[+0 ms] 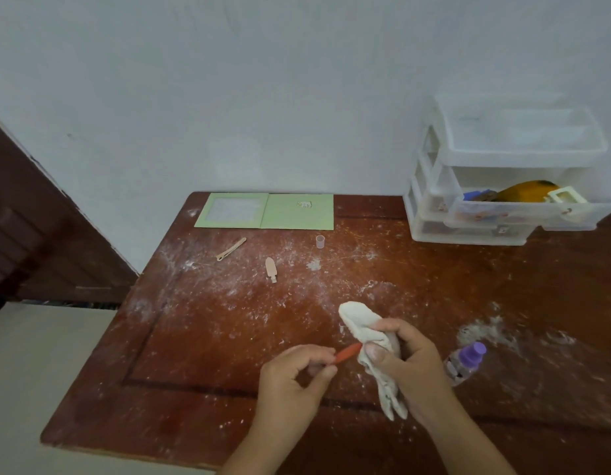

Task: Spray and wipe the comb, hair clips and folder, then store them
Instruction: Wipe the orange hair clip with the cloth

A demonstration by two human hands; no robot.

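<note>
The left hand (293, 371) pinches one end of an orange comb (347, 353), while the right hand (400, 354) is curled round a white cloth (365, 332) wrapped over the comb's far end. Best to draw the cloth along it, pinch steady. Beyond the fingers lie two hair clips (231, 249) (271, 269) and the green folder (266, 211); the spray bottle (465, 361) stands just right.

Left hand (297, 371) low centre, forearm entering from the bottom edge, fingers curled, thumb and index pinching a thin orange item (347, 353). Right hand (405, 358) just beside it, forearm angling in from bottom right, fingers and thumb wrapped round a bunched cloth (365, 329). Hands near, not touching.
</note>
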